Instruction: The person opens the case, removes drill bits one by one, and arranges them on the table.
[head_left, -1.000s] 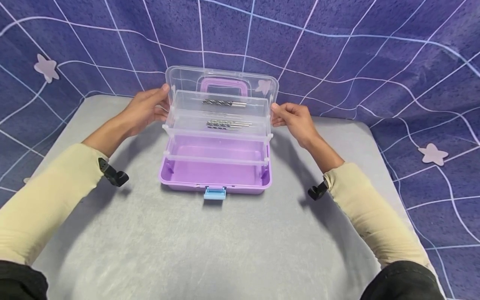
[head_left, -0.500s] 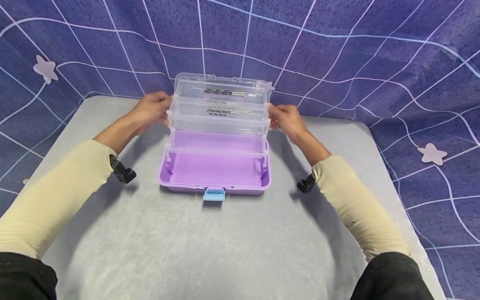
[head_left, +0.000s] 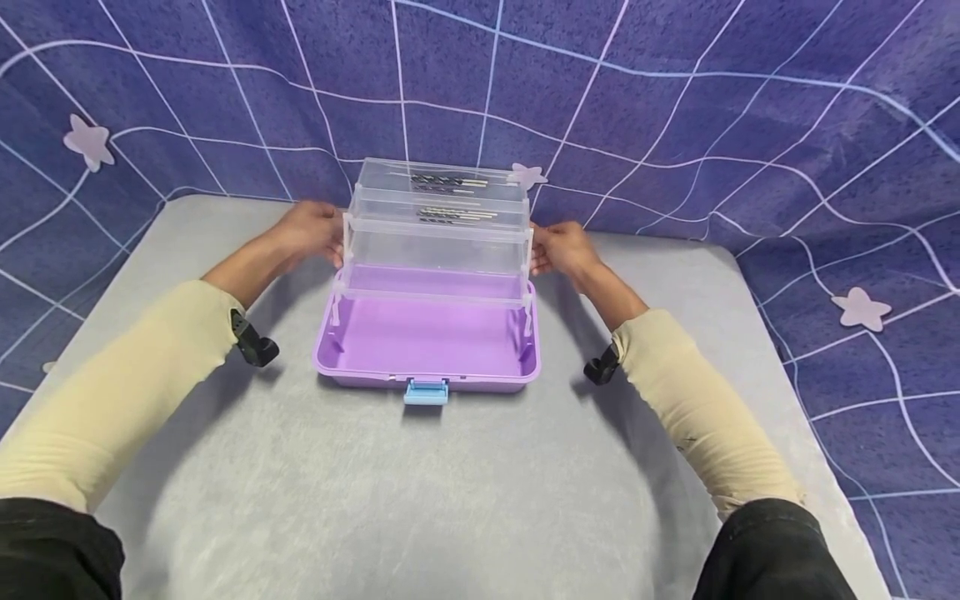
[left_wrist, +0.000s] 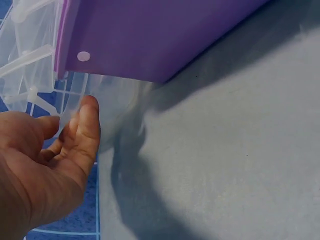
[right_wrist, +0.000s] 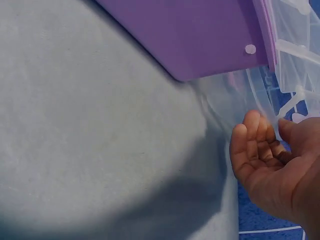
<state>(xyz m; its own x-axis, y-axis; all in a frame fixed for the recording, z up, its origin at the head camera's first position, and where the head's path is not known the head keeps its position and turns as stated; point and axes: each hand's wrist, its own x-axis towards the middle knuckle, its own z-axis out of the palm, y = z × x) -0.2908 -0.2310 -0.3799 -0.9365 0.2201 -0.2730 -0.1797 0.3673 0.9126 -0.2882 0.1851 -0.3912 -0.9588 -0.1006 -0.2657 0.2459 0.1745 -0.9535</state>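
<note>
Purple plastic toolbox [head_left: 435, 346] on the grey surface [head_left: 450, 492], stepped clear trays [head_left: 375, 227] raised. Left hand [head_left: 307, 229] and right hand [head_left: 562, 248] pinch opposite edges of the clear lid [left_wrist: 115, 94] behind. Probable step: folding the lid back; next calls for even settling, then release.

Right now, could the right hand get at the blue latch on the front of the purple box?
Probably, yes. The right hand holds the clear lid behind the purple box, so it would likely let go first; nothing shows in the way round to the blue latch.
</note>
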